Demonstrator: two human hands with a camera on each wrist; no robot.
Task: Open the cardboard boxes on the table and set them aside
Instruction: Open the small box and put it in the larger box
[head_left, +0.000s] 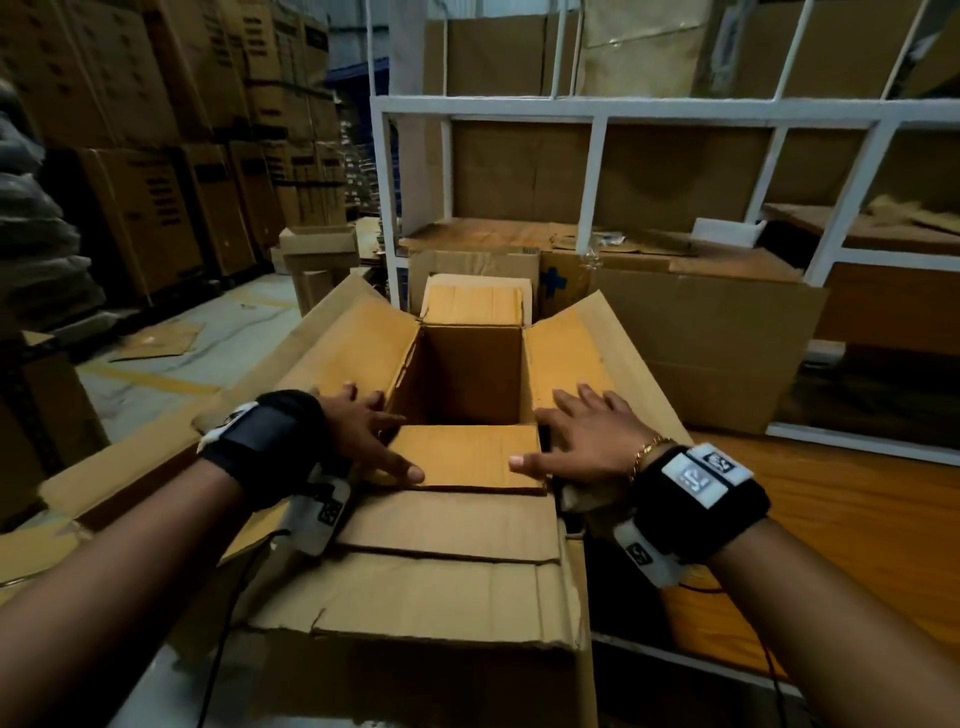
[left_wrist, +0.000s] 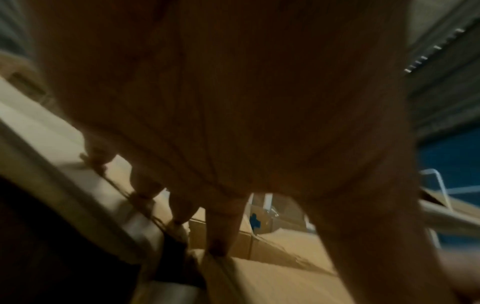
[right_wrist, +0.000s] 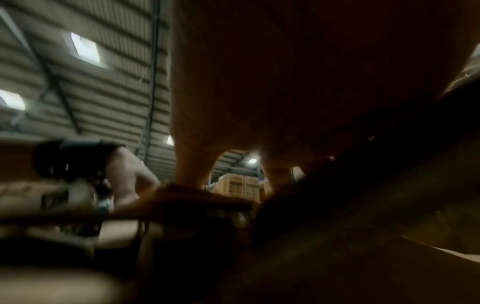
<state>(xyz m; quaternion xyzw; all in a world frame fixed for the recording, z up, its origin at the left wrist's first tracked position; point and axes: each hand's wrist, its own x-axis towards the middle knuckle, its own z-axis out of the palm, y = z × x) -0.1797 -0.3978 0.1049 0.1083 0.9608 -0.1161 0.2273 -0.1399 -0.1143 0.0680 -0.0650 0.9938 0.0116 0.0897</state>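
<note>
A tall brown cardboard box (head_left: 467, 374) stands open in front of me, its four top flaps spread out and its inside dark. My left hand (head_left: 371, 431) lies flat with spread fingers on the left flap (head_left: 343, 343), thumb on the near flap (head_left: 467, 457). My right hand (head_left: 582, 436) lies flat on the right flap (head_left: 566, 353), thumb also touching the near flap. In the left wrist view my palm (left_wrist: 233, 102) fills the frame and the fingertips (left_wrist: 218, 246) press on cardboard. The right wrist view is dark and blurred, showing my right palm (right_wrist: 285, 82).
A larger worn cardboard box (head_left: 431, 597) sits under and in front of the open one. A white metal rack (head_left: 597, 114) holding flat cardboard stands behind. An orange-brown table top (head_left: 831, 519) lies to the right. Stacked cartons (head_left: 156, 156) fill the left background.
</note>
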